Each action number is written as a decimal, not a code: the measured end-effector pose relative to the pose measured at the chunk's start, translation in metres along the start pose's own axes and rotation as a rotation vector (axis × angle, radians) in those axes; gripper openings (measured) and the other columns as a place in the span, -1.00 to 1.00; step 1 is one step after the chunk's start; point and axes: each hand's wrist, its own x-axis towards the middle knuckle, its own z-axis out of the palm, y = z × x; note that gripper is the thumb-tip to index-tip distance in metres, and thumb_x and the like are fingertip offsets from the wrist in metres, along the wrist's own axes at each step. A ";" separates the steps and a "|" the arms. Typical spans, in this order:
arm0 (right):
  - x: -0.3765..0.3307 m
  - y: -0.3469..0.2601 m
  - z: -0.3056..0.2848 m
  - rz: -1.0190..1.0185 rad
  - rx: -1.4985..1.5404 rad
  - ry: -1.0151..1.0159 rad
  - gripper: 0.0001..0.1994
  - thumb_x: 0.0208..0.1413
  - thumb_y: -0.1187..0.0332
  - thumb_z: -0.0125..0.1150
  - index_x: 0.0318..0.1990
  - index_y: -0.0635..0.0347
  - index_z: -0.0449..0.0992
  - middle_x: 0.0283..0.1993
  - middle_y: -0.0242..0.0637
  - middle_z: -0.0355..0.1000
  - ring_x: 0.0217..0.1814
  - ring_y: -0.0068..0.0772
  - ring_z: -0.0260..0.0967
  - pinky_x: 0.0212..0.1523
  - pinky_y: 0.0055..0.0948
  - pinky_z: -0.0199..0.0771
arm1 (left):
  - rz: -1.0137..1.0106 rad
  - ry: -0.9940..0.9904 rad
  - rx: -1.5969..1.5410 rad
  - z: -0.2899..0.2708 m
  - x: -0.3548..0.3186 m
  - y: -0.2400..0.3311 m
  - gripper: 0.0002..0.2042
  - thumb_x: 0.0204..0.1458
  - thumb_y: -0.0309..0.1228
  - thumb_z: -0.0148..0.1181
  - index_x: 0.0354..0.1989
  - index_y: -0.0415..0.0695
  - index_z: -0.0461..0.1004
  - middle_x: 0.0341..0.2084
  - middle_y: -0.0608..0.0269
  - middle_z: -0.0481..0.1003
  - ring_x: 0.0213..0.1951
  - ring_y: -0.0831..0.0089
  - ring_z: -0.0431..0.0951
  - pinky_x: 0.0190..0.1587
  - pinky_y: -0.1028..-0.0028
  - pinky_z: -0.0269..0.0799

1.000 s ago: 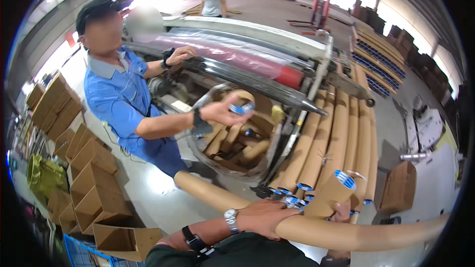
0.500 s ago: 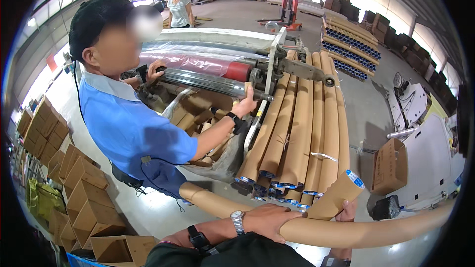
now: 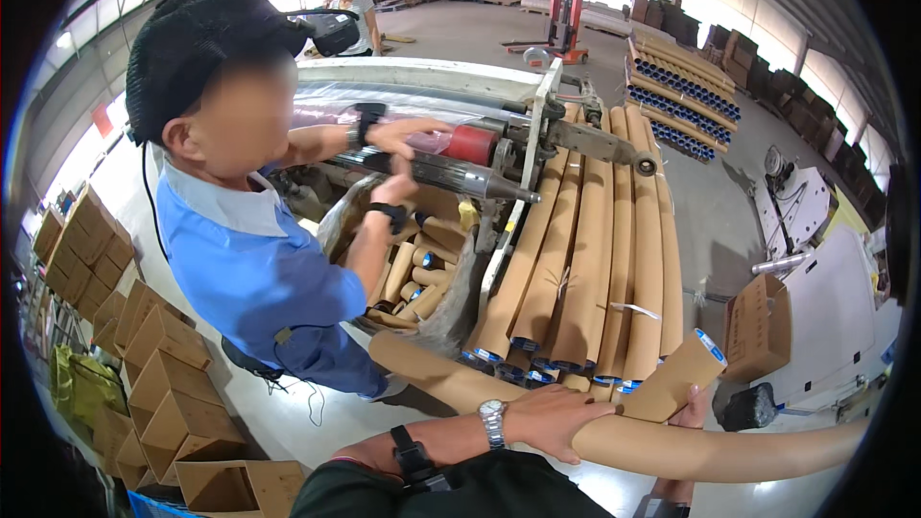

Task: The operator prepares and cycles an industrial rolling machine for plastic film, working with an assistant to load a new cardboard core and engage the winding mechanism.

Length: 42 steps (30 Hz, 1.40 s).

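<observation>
Left hand grip clasped over long plain brown cardboard tube, right hand grasping shorter blue-capped tube

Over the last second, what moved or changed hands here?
The co-worker in the blue shirt drew closer, both hands going up to the red-ended roller. Unchanged: the left hand rests on the long brown cardboard tube; the right hand holds a short tube.

The right hand is mostly hidden behind the long cardboard tube, its grip unseen.
</observation>
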 end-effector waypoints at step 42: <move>0.232 -0.026 -0.242 0.117 -0.753 0.085 -0.56 0.11 0.23 0.17 0.08 0.29 0.32 0.05 -0.18 0.38 0.00 -0.39 0.32 -0.01 -0.37 0.34 | 0.099 0.171 0.277 -0.135 0.351 -0.056 -0.49 -0.56 -0.08 0.45 -0.39 -0.12 0.55 -0.54 0.09 0.56 -0.41 0.13 0.60 -0.33 0.25 0.50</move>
